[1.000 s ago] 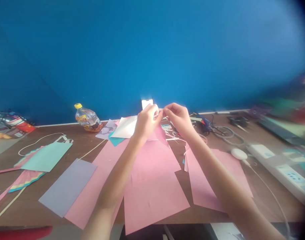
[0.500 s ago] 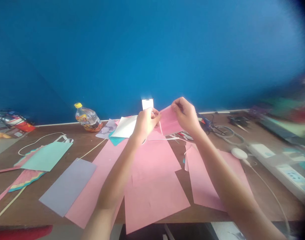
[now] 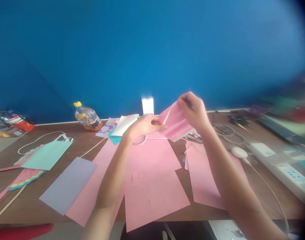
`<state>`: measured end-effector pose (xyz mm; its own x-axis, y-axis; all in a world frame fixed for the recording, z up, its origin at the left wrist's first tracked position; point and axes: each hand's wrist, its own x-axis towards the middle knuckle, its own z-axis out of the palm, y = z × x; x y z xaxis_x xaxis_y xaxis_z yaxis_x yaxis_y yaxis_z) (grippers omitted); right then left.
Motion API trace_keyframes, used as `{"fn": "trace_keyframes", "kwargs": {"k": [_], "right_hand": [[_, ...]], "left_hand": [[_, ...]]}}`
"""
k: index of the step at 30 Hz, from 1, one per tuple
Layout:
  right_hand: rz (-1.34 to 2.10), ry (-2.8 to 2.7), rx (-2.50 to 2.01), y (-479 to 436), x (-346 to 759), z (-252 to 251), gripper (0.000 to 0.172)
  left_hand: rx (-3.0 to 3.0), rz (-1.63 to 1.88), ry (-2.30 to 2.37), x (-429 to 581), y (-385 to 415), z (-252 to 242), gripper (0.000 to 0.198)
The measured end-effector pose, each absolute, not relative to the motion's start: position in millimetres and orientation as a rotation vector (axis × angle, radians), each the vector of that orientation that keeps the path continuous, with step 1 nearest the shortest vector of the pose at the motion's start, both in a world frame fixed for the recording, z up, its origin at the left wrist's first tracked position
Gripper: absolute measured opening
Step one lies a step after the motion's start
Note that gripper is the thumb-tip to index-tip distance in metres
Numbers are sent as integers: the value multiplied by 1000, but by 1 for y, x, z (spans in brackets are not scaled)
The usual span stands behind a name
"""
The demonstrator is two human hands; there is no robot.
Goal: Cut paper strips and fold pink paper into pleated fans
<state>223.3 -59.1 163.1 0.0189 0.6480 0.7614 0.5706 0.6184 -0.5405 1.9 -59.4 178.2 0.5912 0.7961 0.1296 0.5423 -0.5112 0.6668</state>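
A small pink sheet of paper (image 3: 177,124) with a white strip across it is raised above the far part of the desk, tilted. My right hand (image 3: 193,108) pinches its upper right edge. At its left edge, my left hand (image 3: 149,125) is closed with thumb and fingers on the sheet near the strip. A thin white loop (image 3: 140,142) shows under my left wrist. Below my hands lie large pink sheets (image 3: 152,180), overlapping on the desk. A white folded paper (image 3: 124,125) and a teal piece (image 3: 114,137) lie just left of my left hand.
On the left are a mint paper piece with white cord (image 3: 48,155), a lavender sheet (image 3: 69,185) and a tilted bottle (image 3: 87,116). A bright white phone-like object (image 3: 148,106) stands at the wall. Cables (image 3: 226,133) and a power strip (image 3: 284,170) lie right.
The pink sheet and my right hand have moved right and slightly up. The sheet has turned, showing more of its white strip. My left hand has shifted right and lower.
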Motion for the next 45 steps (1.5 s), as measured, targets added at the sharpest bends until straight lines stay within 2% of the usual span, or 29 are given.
{"fn": "trace_keyframes", "kwargs": {"k": [4, 15, 34, 45], "right_hand": [[126, -1683, -1005, -63, 212, 162, 14], [123, -1708, -937, -70, 201, 165, 15], [108, -1637, -938, -73, 192, 163, 17], [81, -1601, -928, -73, 194, 165, 19]], "left_hand": [[2231, 667, 1008, 5, -58, 176, 36], [2064, 1230, 882, 33, -70, 173, 33], [2020, 1240, 954, 30, -67, 169, 41], [1866, 1330, 924, 37, -76, 169, 39]]}}
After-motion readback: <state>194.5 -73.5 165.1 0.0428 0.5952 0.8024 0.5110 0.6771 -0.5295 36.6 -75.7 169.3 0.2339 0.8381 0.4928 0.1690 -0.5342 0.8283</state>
